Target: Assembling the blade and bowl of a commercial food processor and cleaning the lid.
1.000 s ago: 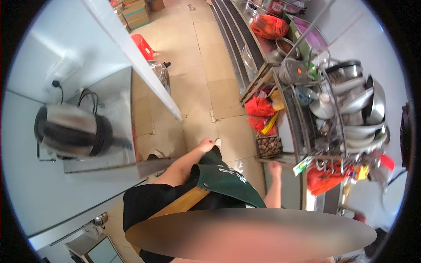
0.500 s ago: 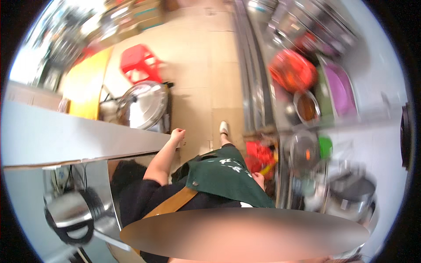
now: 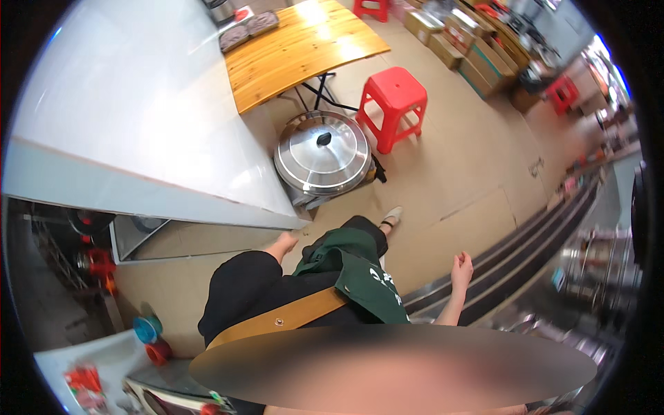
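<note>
My left hand (image 3: 285,243) hangs beside the end of a white partition wall (image 3: 207,159), its fingers loosely curled in with nothing visible in them. Out to the right, my right hand (image 3: 461,268) is raised over the floor near a dark stepped metal edge, fingers bent but apart and empty. Between my arms hangs a dark green apron (image 3: 366,273) with white print, crossed by a tan strap (image 3: 277,324). Just ahead of my left hand stands a large round pan with a shiny steel lid (image 3: 323,152) and black knob. One light shoe (image 3: 392,216) shows on the tiles.
A red plastic stool (image 3: 393,104) stands beside the lidded pan, near a wooden folding table (image 3: 304,48). Cardboard boxes (image 3: 487,66) line the far side. Blurred steel pots (image 3: 595,259) stand at the right. Blue and red containers (image 3: 147,330) sit low at the left.
My body has turned right and stepped on; the pan, stool and table now sit nearer the middle. My right hand has swung out from beside the apron. The left hand remains by the wall end.
</note>
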Demonstrator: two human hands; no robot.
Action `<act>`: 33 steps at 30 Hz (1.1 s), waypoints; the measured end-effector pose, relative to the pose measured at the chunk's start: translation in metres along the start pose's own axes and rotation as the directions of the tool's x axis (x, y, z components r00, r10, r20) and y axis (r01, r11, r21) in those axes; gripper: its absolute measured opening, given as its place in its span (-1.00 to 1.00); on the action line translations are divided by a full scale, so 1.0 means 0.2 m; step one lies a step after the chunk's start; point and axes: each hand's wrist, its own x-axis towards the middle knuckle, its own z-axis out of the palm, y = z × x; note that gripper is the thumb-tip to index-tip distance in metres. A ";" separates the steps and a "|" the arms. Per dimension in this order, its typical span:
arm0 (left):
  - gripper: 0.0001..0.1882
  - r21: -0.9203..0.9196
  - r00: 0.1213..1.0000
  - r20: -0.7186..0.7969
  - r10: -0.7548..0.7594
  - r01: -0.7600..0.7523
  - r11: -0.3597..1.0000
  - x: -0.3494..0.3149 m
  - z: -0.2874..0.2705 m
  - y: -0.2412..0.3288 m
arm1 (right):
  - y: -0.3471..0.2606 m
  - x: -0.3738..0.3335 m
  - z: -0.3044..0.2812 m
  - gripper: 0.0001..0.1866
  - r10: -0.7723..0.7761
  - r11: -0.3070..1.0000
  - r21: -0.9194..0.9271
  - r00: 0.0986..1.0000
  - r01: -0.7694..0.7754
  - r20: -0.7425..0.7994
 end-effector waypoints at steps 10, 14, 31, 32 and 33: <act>-0.72 -0.066 0.983 -0.069 0.171 -0.175 0.982 0.44 0.15 1.52 | 0.68 0.90 -0.04 -0.84 0.526 0.826 -0.053 0.733 -0.561 0.431; -0.72 -0.268 0.949 -0.105 0.296 -0.314 0.911 0.68 0.15 2.50 | 0.94 1.03 -0.09 -0.86 0.738 0.507 0.285 0.580 -0.814 0.345; -0.77 -0.476 0.975 0.025 -0.221 0.206 0.855 0.89 0.57 3.76 | 0.70 4.31 -0.61 -0.80 0.561 0.820 0.005 0.805 -0.573 0.195; -0.77 -0.536 0.959 -0.012 -0.285 0.234 0.811 0.90 0.58 3.79 | 0.61 4.56 -0.60 -0.75 0.521 0.844 0.004 0.823 -0.536 0.226; -0.76 -0.607 0.951 -0.023 -0.309 0.232 0.760 0.92 0.60 3.81 | 0.50 4.78 -0.53 -0.74 0.467 0.882 -0.040 0.860 -0.469 0.208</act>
